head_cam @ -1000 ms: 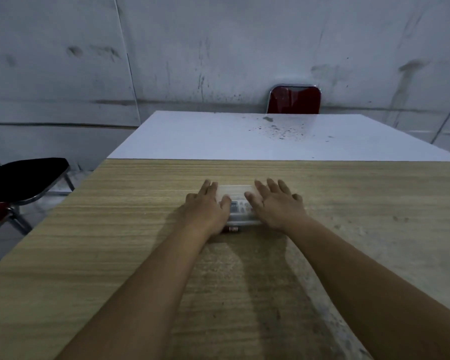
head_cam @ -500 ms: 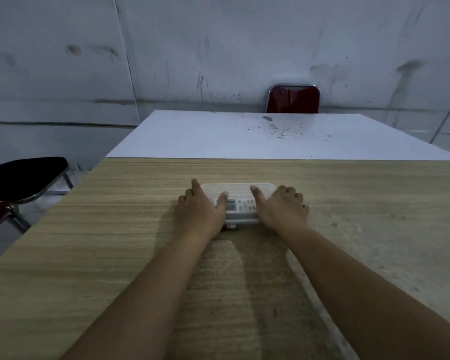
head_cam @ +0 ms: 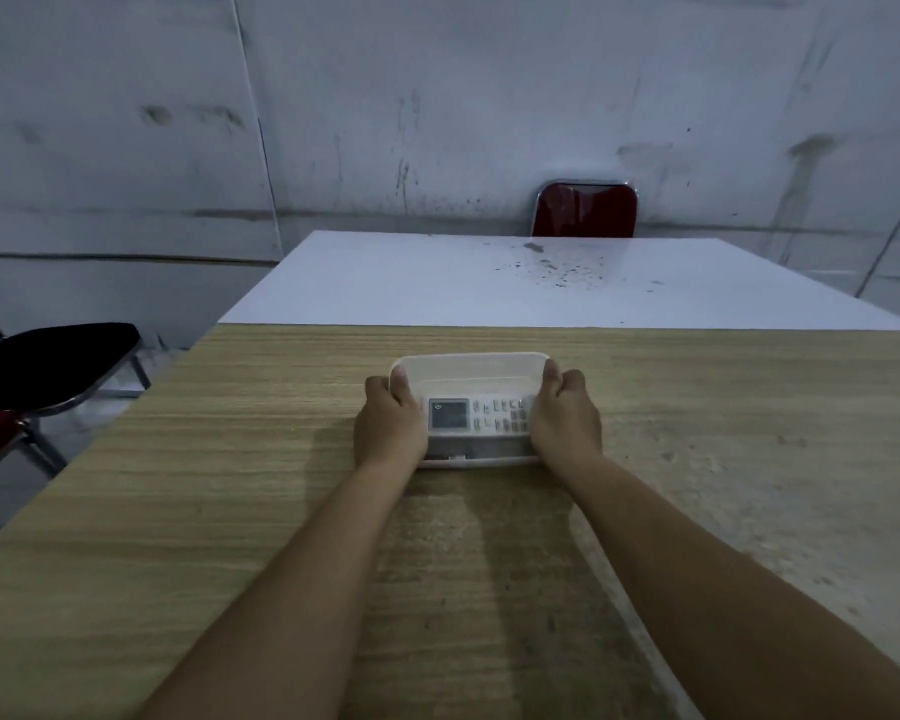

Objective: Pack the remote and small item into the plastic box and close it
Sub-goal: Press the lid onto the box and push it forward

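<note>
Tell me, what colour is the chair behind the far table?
Dark red, with a shiny metal rim: the chair, seen in the head view.

dim, bluish light; soft forearm shadows on the table (head_cam: 230, 511); wide-angle bending at edges.

It looked like a bare utility or storage room: stained grey panel walls (head_cam: 437, 96), a wood-grain bench (head_cam: 230, 511) abutting a white table (head_cam: 437, 283), and red-backed metal-framed chairs (head_cam: 585, 210).
</note>
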